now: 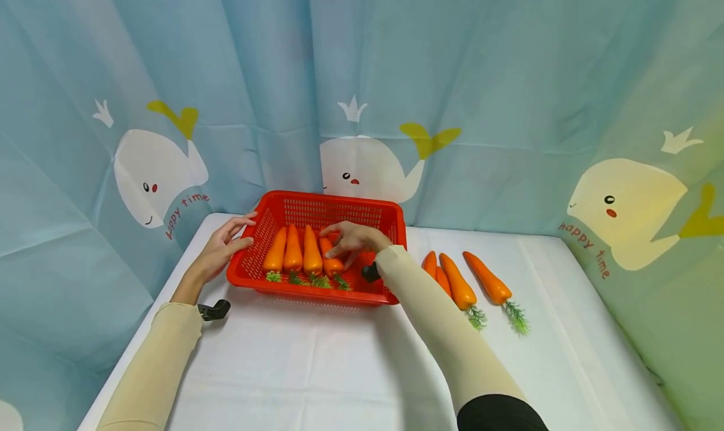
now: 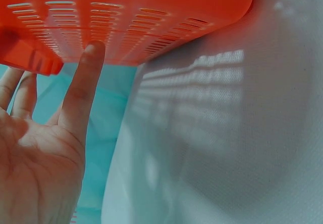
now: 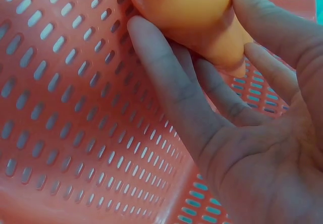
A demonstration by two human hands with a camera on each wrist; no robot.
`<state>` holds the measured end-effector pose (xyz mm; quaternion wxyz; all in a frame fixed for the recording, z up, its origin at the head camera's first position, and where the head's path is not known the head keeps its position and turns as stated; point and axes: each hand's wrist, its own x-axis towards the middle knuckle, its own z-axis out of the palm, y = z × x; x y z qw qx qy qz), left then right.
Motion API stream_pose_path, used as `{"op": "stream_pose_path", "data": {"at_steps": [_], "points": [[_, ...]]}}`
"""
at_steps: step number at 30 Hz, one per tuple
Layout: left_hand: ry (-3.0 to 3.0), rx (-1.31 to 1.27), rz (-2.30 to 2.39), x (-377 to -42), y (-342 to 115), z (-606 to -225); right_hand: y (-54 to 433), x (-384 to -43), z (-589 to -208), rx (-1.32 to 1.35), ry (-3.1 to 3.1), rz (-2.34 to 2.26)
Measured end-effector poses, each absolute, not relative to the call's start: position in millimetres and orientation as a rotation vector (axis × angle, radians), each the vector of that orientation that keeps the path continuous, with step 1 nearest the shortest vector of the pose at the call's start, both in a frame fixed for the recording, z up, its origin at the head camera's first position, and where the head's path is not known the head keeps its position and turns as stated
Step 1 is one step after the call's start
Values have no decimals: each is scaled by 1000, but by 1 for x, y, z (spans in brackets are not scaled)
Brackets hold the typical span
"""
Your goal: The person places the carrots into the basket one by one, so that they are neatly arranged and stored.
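Observation:
A red perforated plastic basket (image 1: 317,296) stands on the white table, with several orange carrots (image 1: 312,255) lying side by side inside, green tops toward the near wall. My right hand (image 1: 356,237) reaches into the basket and holds the rightmost carrot (image 1: 332,266) between thumb and fingers. The right wrist view shows that carrot (image 3: 186,12) from below, the fingers on either side of it. My left hand (image 1: 217,250) touches the basket's left side, its fingers fairly straight; in the left wrist view one finger (image 2: 83,88) rests against the basket wall (image 2: 121,37).
Right of the basket, several more carrots (image 1: 488,279) lie on the white tablecloth (image 1: 339,362), partly hidden by my right sleeve (image 1: 435,330). A blue curtain (image 1: 271,73) with printed whales hangs behind and beside the table.

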<state>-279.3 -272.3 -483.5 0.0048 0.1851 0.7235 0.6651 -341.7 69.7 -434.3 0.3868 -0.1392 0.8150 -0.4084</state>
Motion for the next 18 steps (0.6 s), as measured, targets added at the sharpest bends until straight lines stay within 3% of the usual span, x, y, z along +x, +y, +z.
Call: {"op": "stream_pose_path", "data": {"at_steps": [18], "points": [[2284,596,2069,-278,-272,-483,69,-335,-425,-380,2138,-944]]}}
